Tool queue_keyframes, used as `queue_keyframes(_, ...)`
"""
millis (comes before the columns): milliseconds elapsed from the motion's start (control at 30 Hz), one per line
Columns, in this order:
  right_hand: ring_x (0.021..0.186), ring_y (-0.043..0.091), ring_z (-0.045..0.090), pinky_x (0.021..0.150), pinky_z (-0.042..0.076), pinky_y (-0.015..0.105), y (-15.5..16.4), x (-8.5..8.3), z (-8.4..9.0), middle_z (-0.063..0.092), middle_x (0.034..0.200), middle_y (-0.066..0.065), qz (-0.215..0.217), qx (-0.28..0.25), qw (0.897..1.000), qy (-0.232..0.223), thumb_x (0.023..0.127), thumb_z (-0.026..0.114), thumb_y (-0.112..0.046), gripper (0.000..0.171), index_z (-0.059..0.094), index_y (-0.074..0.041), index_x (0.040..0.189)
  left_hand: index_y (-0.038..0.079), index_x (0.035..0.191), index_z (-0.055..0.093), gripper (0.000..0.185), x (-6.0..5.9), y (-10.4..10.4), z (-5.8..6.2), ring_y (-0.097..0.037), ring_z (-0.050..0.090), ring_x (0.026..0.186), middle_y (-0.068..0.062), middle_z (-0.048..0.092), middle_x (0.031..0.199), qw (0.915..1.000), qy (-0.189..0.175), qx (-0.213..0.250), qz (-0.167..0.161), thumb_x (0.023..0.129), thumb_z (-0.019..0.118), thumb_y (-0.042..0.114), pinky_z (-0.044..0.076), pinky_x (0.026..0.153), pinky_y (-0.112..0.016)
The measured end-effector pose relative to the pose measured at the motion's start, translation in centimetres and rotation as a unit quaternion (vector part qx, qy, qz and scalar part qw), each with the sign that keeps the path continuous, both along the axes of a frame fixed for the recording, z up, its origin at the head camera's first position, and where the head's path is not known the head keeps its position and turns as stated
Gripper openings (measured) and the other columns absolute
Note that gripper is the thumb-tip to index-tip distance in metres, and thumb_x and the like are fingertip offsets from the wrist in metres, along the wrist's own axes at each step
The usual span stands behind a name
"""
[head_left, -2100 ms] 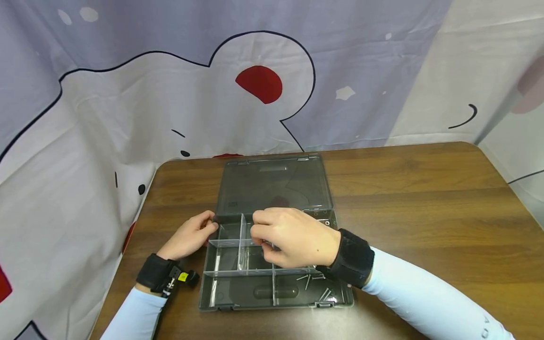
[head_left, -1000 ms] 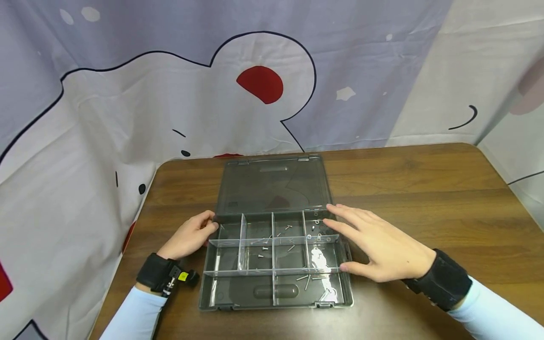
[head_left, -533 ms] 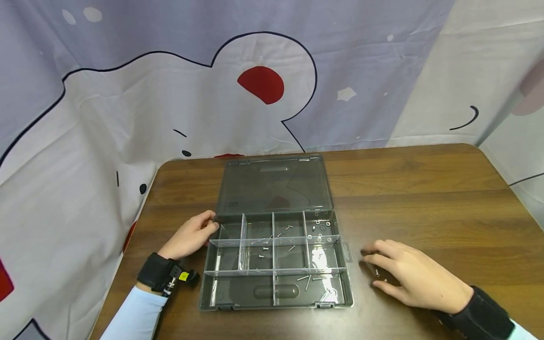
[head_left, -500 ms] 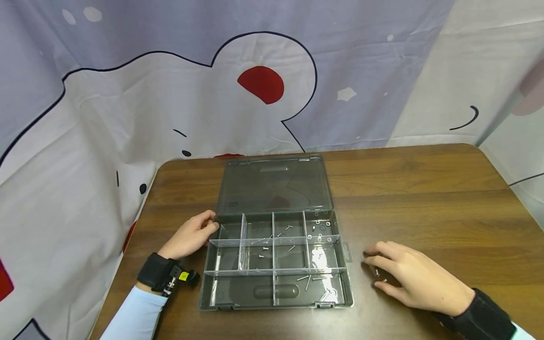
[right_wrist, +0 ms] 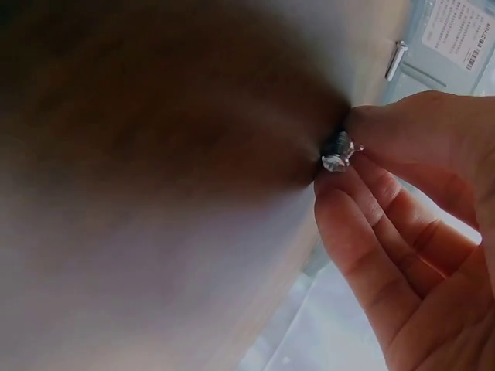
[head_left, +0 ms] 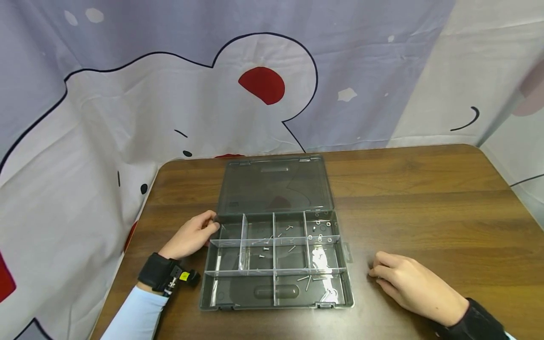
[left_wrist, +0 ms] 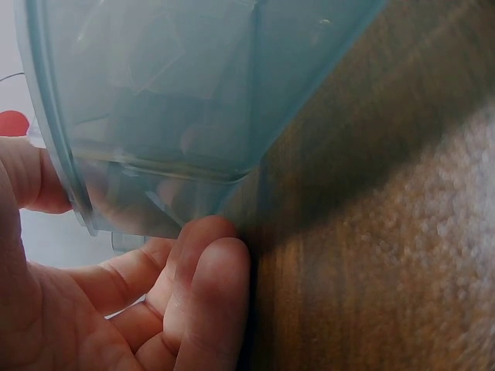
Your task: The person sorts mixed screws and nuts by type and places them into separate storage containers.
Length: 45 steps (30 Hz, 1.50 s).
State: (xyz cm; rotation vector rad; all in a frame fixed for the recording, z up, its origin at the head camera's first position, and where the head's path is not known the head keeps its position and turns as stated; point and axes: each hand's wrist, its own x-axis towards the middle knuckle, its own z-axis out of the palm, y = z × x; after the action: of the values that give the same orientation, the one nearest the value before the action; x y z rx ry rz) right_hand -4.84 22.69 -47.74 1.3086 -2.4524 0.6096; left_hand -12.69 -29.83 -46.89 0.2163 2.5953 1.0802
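A grey see-through organizer box point(head_left: 238, 295) lies on the table with its lid point(head_left: 276, 184) folded back. My left hand point(head_left: 191, 236) holds the box's left side near the hinge; in the left wrist view its thumb is at the rim and its fingers curl against the outer wall. To the right of the box, my right hand point(head_left: 410, 285) is down at the tabletop. Its thumb and fingertips pinch small metal screws point(right_wrist: 338, 152), seen in the right wrist view. Screws point(head_left: 308, 281) lie in several compartments, and small nuts or washers point(head_left: 319, 229) in the back right one.
The wooden table point(head_left: 446, 208) reaches past the box on both sides. Behind it hangs a printed curtain point(head_left: 178, 104). Another screw point(right_wrist: 397, 60) shows close to a white printed label point(right_wrist: 458, 31) in the right wrist view.
My right hand has gone from over the compartments to the tabletop right of the box, and its spread fingers have closed on screws there. My left hand stays at the box.
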Motion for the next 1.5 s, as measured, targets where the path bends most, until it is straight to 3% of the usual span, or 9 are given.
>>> queue_keyframes(100, 0.074, -0.006, 0.042, 0.065, 0.038, 0.008, -0.3, -0.3, 0.1, 0.046, 0.088, -0.014, 0.002, 0.007, 1.0, -0.004, 0.091, 0.07, -0.009, 0.012, 0.067, -0.02, 0.086, 0.009, 0.109, 0.054, 0.013, 0.0, 0.1, 0.0, -0.021, 0.06, 0.067, -0.003, 0.046, 0.077, 1.0, -0.001, 0.001, -0.001, 0.107, 0.049, 0.021, 0.046, 0.061, -0.03)
queue_keyframes(167, 0.072, -0.006, 0.04, 0.063, 0.036, 0.008, -0.5, -0.6, 0.3, 0.043, 0.086, -0.014, 0.003, 0.012, 1.0, -0.003, 0.075, 0.079, -0.003, 0.025, 0.063, -0.021, 0.082, 0.009, 0.11, 0.055, 0.013, 0.0, 0.1, 0.0, -0.021, 0.06, 0.067, -0.003, 0.047, 0.077, 1.0, -0.002, 0.001, 0.0, 0.107, 0.049, 0.021, 0.045, 0.061, -0.029)
queue_keyframes(233, 0.071, -0.006, 0.038, 0.062, 0.035, 0.008, -0.9, -0.9, 0.8, 0.041, 0.085, -0.014, 0.002, 0.014, 1.0, 0.0, 0.068, 0.08, -0.002, 0.03, 0.061, -0.022, 0.08, 0.01, 0.11, 0.055, 0.013, 0.0, 0.1, 0.0, -0.021, 0.06, 0.067, -0.003, 0.047, 0.077, 1.0, -0.002, 0.0, 0.0, 0.106, 0.049, 0.021, 0.045, 0.06, -0.029)
queue_keyframes(467, 0.069, -0.004, 0.036, 0.061, 0.036, 0.01, -3.3, -2.8, 4.3, 0.037, 0.082, -0.012, 0.011, 0.022, 1.0, 0.018, 0.072, 0.073, -0.005, 0.023, 0.058, -0.022, 0.076, 0.009, 0.109, 0.055, 0.013, 0.0, 0.0, 0.0, -0.02, 0.061, 0.067, -0.003, 0.047, 0.077, 1.0, -0.001, -0.001, -0.001, 0.106, 0.049, 0.021, 0.046, 0.061, -0.03)
queue_keyframes(867, 0.073, 0.002, 0.049, 0.067, 0.048, 0.019, -11.2, -5.2, 9.3, 0.049, 0.085, -0.009, 0.092, 0.0, 0.995, 0.039, 0.075, 0.077, 0.0, 0.022, 0.064, -0.018, 0.08, 0.009, 0.107, 0.053, 0.013, -0.1, 0.1, 0.0, -0.021, 0.061, 0.067, -0.002, 0.045, 0.078, 1.0, -0.005, 0.003, -0.002, 0.106, 0.049, 0.02, 0.048, 0.063, -0.03)
queue_keyframes(1067, 0.071, 0.004, 0.049, 0.068, 0.048, 0.021, -15.2, -5.7, 10.0, 0.05, 0.084, -0.007, 0.129, -0.017, 0.99, 0.052, 0.078, 0.074, 0.0, 0.02, 0.065, -0.017, 0.08, 0.009, 0.104, 0.052, 0.012, -0.1, 0.1, 0.0, -0.021, 0.061, 0.068, -0.003, 0.045, 0.079, 1.0, -0.002, 0.005, 0.0, 0.106, 0.048, 0.02, 0.05, 0.063, -0.031)
queue_keyframes(1333, 0.073, 0.005, 0.051, 0.069, 0.048, 0.02, -19.1, -6.0, 9.2, 0.051, 0.084, -0.007, 0.154, -0.014, 0.987, 0.047, 0.085, 0.074, -0.005, 0.016, 0.066, -0.018, 0.08, 0.009, 0.104, 0.053, 0.012, -0.1, 0.1, 0.1, -0.02, 0.061, 0.068, -0.003, 0.045, 0.079, 1.0, -0.002, 0.002, 0.002, 0.106, 0.049, 0.02, 0.05, 0.064, -0.031)
queue_keyframes(1400, 0.081, 0.007, 0.057, 0.076, 0.051, 0.022, -19.6, -5.9, 9.0, 0.057, 0.093, -0.006, 0.152, 0.004, 0.988, 0.037, 0.087, 0.077, -0.015, 0.009, 0.07, -0.018, 0.092, 0.009, 0.105, 0.053, 0.012, -0.1, 0.1, 0.1, -0.02, 0.062, 0.068, -0.003, 0.046, 0.08, 1.0, -0.002, 0.001, 0.002, 0.106, 0.049, 0.02, 0.051, 0.064, -0.031)
queue_keyframes(1500, 0.121, 0.018, 0.062, 0.103, 0.051, 0.033, -19.6, -5.5, 9.0, 0.062, 0.133, 0.002, 0.143, 0.062, 0.988, 0.011, 0.09, 0.077, -0.042, 0.05, 0.066, -0.016, 0.131, 0.009, 0.106, 0.054, 0.013, -0.1, 0.1, 0.1, -0.02, 0.061, 0.068, -0.004, 0.047, 0.079, 1.0, -0.002, 0.001, 0.002, 0.106, 0.049, 0.02, 0.051, 0.063, -0.031)
